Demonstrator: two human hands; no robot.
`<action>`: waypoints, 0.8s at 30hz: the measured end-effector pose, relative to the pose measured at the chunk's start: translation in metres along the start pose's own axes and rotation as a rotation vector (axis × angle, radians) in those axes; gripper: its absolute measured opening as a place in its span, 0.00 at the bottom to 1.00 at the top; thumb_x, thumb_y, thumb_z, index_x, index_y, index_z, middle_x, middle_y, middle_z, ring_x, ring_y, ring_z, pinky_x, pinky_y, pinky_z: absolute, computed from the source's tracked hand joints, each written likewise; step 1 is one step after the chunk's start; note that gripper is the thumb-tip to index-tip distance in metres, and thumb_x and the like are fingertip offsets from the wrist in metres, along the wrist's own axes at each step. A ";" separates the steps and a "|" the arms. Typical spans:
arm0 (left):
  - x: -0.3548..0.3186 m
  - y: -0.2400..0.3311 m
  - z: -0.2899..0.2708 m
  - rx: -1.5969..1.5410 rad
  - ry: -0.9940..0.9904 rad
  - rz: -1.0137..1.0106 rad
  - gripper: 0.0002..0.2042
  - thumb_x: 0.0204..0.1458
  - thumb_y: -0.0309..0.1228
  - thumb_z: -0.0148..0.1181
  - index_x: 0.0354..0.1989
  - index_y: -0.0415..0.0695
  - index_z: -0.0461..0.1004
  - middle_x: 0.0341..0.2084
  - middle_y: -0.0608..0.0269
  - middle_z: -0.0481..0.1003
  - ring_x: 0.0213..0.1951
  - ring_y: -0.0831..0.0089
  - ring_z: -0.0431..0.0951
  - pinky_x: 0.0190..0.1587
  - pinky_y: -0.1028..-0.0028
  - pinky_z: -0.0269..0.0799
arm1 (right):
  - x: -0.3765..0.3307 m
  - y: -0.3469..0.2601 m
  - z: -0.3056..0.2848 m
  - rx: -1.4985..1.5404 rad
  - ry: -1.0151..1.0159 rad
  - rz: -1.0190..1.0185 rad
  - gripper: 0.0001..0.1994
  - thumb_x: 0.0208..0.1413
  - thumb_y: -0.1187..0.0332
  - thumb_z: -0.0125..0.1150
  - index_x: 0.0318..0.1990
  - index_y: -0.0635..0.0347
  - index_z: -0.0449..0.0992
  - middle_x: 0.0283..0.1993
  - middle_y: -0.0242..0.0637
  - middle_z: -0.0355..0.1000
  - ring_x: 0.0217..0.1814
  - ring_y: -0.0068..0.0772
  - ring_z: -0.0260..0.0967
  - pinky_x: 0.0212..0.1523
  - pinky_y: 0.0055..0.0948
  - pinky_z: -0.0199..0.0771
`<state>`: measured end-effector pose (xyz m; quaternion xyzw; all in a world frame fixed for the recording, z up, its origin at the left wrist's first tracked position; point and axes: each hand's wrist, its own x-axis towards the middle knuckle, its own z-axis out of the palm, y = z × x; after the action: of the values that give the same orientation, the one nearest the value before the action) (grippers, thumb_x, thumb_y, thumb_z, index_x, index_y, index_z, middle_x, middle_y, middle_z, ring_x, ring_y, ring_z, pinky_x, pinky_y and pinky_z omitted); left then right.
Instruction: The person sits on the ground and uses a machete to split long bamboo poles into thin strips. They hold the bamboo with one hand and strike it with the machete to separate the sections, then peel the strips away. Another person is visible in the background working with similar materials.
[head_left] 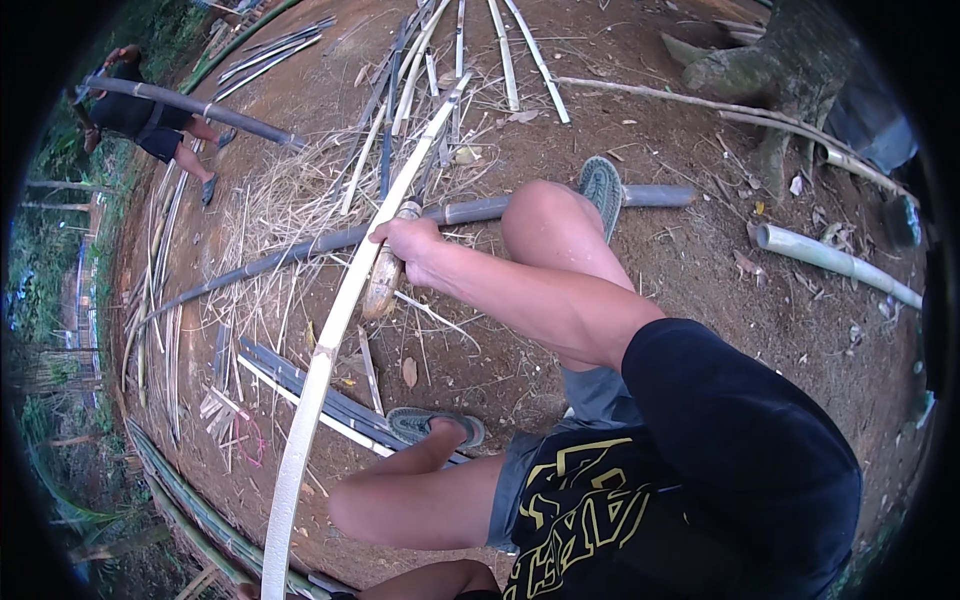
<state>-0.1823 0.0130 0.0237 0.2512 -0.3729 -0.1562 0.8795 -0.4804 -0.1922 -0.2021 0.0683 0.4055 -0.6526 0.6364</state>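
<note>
Several bamboo strips [504, 60] are already split at twelve o'clock, one pole [840, 262] at three left unsplit, wooden-handled knife [382, 288] gripped by right hand [408, 243], left hand's [247, 592] fingers indeterminable.

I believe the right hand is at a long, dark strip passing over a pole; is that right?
Not quite: the head view shows a pale strip, not a dark one. The right hand is indeed at it, and it passes over a pole.

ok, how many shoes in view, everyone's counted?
4. Camera wearer: one upper-centre shoe by the dark pole, one lower-centre shoe by the dark strips. Co-worker, upper left: a lower shoe and an upper shoe. No sign of hidden ones.
</note>
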 end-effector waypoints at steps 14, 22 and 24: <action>-0.027 0.016 -0.020 -0.458 -0.325 -0.131 0.24 0.59 0.49 0.43 0.13 0.52 0.55 0.10 0.75 0.47 0.14 0.79 0.50 0.22 0.76 0.52 | -0.022 -0.016 0.014 -0.035 -0.092 -0.030 0.13 0.48 0.82 0.60 0.42 0.80 0.71 0.40 0.51 0.72 0.35 0.38 0.75 0.35 0.32 0.81; -0.025 -0.120 0.039 -0.496 -0.498 -0.225 0.22 0.60 0.48 0.40 0.17 0.51 0.51 0.10 0.73 0.44 0.16 0.79 0.42 0.25 0.73 0.43 | -0.012 -0.048 0.000 -0.428 -0.067 -0.209 0.09 0.56 0.79 0.53 0.43 0.76 0.68 0.34 0.45 0.72 0.31 0.33 0.73 0.36 0.30 0.81; -0.022 -0.138 0.049 -0.416 -0.493 -0.215 0.22 0.60 0.48 0.41 0.16 0.51 0.52 0.09 0.71 0.47 0.14 0.78 0.44 0.25 0.73 0.45 | -0.030 -0.050 -0.011 -0.636 -0.097 -0.350 0.07 0.51 0.77 0.60 0.36 0.69 0.70 0.26 0.42 0.73 0.23 0.29 0.72 0.29 0.31 0.77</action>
<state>-0.2452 -0.1067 -0.0366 0.0587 -0.5058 -0.3768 0.7738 -0.5242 -0.1690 -0.1694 -0.2342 0.5630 -0.5955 0.5230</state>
